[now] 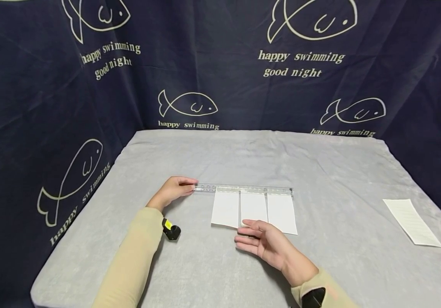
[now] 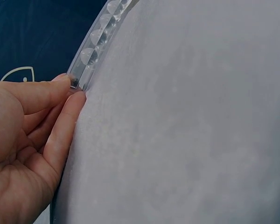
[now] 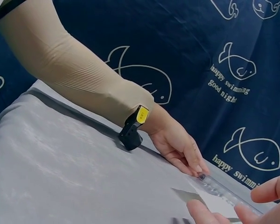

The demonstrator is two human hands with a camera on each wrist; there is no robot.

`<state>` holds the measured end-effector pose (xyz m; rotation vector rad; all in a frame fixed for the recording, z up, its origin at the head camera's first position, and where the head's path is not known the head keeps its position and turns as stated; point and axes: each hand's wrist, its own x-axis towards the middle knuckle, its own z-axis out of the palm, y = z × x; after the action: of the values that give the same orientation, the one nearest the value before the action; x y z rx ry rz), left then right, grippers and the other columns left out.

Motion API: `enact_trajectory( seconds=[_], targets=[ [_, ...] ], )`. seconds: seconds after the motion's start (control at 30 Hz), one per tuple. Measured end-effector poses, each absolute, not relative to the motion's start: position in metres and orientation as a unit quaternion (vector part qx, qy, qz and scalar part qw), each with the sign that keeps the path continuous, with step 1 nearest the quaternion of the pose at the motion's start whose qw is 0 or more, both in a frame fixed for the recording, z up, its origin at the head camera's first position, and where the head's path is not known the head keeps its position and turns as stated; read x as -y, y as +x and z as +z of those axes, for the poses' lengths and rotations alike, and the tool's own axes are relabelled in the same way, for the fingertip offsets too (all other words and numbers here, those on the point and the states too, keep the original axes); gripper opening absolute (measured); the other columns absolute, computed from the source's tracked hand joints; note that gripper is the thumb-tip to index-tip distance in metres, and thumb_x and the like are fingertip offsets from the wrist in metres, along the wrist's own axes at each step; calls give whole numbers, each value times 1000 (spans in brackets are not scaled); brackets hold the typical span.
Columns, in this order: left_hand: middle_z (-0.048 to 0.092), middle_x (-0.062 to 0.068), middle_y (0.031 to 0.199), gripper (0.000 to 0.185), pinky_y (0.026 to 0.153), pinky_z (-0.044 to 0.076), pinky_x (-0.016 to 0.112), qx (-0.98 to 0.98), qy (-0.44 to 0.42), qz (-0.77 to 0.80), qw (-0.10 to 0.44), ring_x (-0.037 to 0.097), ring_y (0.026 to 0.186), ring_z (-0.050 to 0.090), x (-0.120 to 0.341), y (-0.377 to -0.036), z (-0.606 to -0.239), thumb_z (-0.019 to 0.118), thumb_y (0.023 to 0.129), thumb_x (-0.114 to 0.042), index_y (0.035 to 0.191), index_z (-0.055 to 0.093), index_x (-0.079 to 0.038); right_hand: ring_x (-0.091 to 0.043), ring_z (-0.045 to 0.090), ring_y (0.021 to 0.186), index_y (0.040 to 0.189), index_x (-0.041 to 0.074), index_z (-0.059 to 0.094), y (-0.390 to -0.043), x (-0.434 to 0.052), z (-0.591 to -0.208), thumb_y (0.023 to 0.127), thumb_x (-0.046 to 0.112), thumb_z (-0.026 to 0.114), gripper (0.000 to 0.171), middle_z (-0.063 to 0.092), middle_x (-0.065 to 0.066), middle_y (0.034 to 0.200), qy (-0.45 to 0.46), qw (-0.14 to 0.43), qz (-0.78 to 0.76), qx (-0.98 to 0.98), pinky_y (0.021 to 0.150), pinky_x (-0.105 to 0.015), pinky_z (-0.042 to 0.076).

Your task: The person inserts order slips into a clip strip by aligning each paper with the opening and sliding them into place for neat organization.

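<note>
A long clear plastic strip [image 1: 253, 188] with a row of rounded bumps lies across the table. Its left end is pinched between the thumb and fingers of my left hand [image 1: 174, 190]; the left wrist view shows that grip on the strip's tip [image 2: 86, 60] closely. Three white cards [image 1: 226, 208] lie side by side, their top edges at the strip. My right hand [image 1: 272, 246] hovers palm-up in front of the middle card [image 1: 254, 207], fingers loosely extended and holding nothing. Whether a fingertip touches that card cannot be told. The right-hand card [image 1: 282, 214] lies just beyond it.
A grey cloth covers the table [image 1: 339, 171]. A separate white paper strip [image 1: 412, 222] lies near the right edge. Dark blue curtains [image 1: 239, 85] with fish drawings and lettering stand behind and beside the table. A black wrist camera [image 1: 171, 230] with a yellow label sits on the left wrist.
</note>
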<state>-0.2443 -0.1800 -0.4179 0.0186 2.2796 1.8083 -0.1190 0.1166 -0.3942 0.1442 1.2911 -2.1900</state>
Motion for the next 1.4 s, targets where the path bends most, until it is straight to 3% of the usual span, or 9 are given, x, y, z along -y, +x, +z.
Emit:
enact_trajectory(
  seconds=[0.87,1.4],
  targets=[
    [59,22,113,29,82,52,25,-781,22,615,108,15,90,61,184,-247,-422,61,87,4,116,61,9,-26,62,91,129,-8,35,-130,-132,-393,95,9,41,38,61,-10,97,28,274,-798,-536,89,-43,49],
    [59,20,114,29,82,52,25,-784,14,610,113,15,91,61,182,-248,-422,61,87,3,116,62,6,-22,62,86,121,-2,41,-134,-144,-391,95,10,41,29,61,-8,95,28,259,-796,-546,87,-39,51]
  ],
)
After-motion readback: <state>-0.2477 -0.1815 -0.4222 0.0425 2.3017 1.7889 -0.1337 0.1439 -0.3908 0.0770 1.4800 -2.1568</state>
